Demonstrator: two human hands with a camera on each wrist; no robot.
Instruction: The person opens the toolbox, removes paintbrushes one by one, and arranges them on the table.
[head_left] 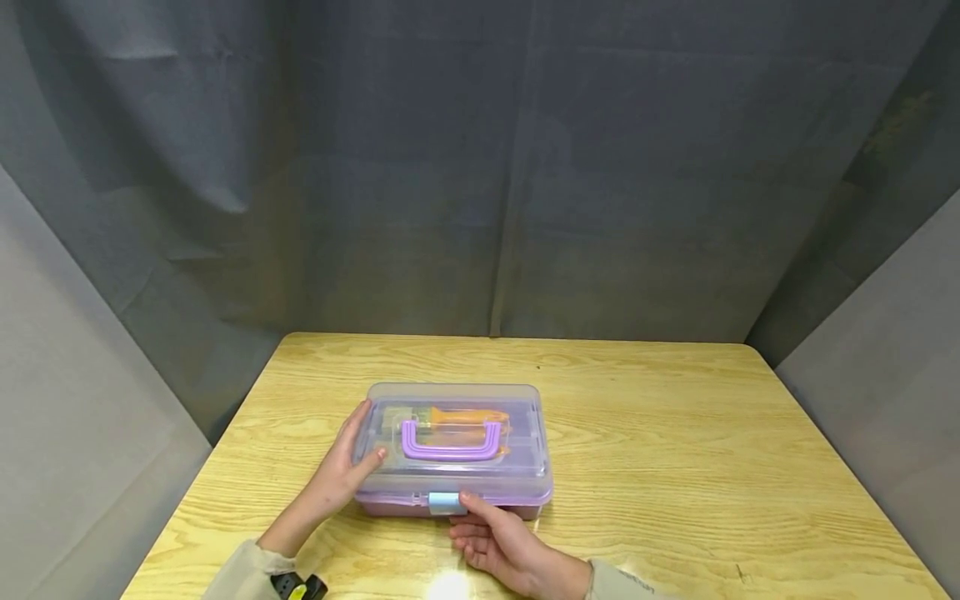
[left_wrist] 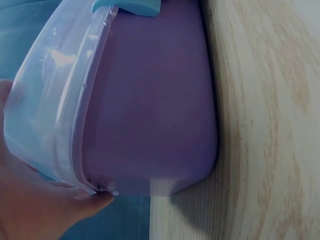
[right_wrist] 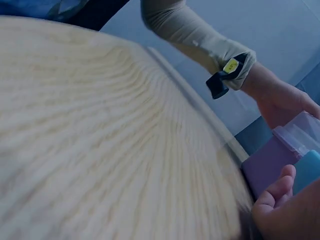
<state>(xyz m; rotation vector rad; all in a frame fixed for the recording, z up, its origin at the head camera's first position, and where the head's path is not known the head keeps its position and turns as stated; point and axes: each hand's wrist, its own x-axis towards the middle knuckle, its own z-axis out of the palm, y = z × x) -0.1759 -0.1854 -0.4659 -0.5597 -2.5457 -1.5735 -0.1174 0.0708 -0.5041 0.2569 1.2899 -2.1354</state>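
Note:
A purple plastic storage box (head_left: 525, 479) with a clear lid (head_left: 522, 425) sits closed on the wooden table. Its lid carries a purple handle (head_left: 450, 453), folded flat. My left hand (head_left: 343, 471) grips the box's left end, thumb on top of the lid and fingers along the side. In the left wrist view, a fingertip (left_wrist: 100, 200) reaches under the lid's rim. At the front, my right hand (head_left: 510, 546) holds the light-blue latch (head_left: 446, 503), its thumb on the latch's right edge and the other fingers curled just below. Through the lid shows a brush (head_left: 465, 417) with an orange handle.
The wooden table (head_left: 675, 450) extends to the right and behind the box. A dark grey curtain (head_left: 405, 183) hangs along the table's back edge, with light grey panels (head_left: 67, 375) at the sides. A black strap with a small device (head_left: 297, 587) is on the left wrist.

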